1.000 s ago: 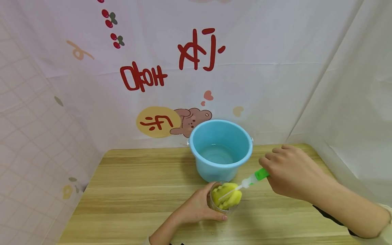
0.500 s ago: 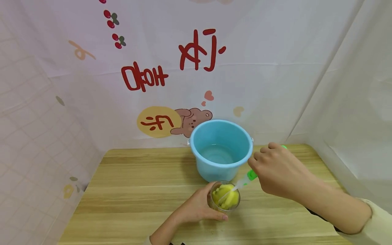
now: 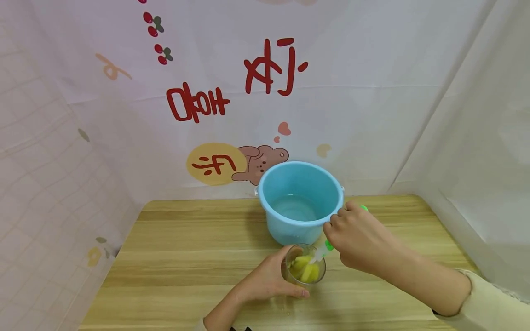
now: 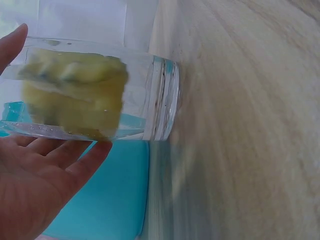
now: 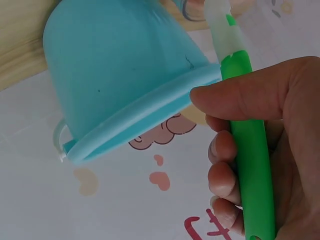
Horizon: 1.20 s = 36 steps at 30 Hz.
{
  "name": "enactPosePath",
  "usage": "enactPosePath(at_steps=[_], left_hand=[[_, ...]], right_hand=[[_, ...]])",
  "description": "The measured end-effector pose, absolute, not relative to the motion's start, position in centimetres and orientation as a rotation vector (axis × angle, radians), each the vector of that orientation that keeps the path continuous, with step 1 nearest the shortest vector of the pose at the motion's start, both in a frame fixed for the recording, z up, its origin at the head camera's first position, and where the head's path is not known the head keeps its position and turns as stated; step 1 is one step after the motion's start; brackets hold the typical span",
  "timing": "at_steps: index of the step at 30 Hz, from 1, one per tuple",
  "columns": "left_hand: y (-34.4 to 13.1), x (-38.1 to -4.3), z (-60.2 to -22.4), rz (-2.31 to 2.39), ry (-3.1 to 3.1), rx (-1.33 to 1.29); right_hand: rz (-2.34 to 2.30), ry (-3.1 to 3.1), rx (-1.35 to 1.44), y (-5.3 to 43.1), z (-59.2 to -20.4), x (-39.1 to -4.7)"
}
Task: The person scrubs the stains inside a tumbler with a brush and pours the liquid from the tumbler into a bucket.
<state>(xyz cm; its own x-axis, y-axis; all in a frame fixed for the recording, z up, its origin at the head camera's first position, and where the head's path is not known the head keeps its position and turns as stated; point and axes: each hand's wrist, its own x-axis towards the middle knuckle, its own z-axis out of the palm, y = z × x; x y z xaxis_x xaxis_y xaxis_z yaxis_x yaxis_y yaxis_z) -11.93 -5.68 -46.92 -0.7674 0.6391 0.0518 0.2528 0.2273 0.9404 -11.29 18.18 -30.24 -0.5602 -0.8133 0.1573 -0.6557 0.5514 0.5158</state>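
My left hand (image 3: 269, 280) grips a clear drinking glass (image 4: 136, 100), thumb on one side and fingers on the other. The glass stands upright on the wooden table, its thick base low in the left wrist view. Inside it sits the yellow sponge head (image 4: 75, 92) of a cup brush, clear of the bottom. My right hand (image 3: 360, 239) holds the brush by its green handle (image 5: 252, 170), thumb laid along one side and fingers curled round. The handle slants up to the right out of the glass mouth. A short white neck joins sponge and handle.
A light blue bucket (image 3: 285, 232) with some water in it stands right behind the glass, near the table's back edge. The wooden table (image 3: 182, 257) meets a white printed cloth (image 3: 352, 115) at the back. Further cloth hangs at both sides.
My right hand has moved left and down, pushing the sponge head deeper into the glass. The left hand keeps its grip on the glass in the same place.
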Motion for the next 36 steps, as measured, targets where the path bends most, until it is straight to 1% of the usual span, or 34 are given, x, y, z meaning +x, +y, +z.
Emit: enactPosePath(at_steps=[15, 22, 36], left_hand=[[-5.5, -12.0, -47.4, 1.599, 2.095, 0.866], [-5.7, -12.0, -47.3, 1.59, 2.09, 0.859], [-5.7, -12.1, -46.9, 1.583, 2.103, 0.856]], right_hand=[[-0.953, -2.225, 1.244, 14.8, -32.8, -10.9], [-1.092, -2.092, 1.283, 13.3, -33.2, -11.1], [-1.165, -1.989, 1.281, 13.3, -33.4, -12.7]])
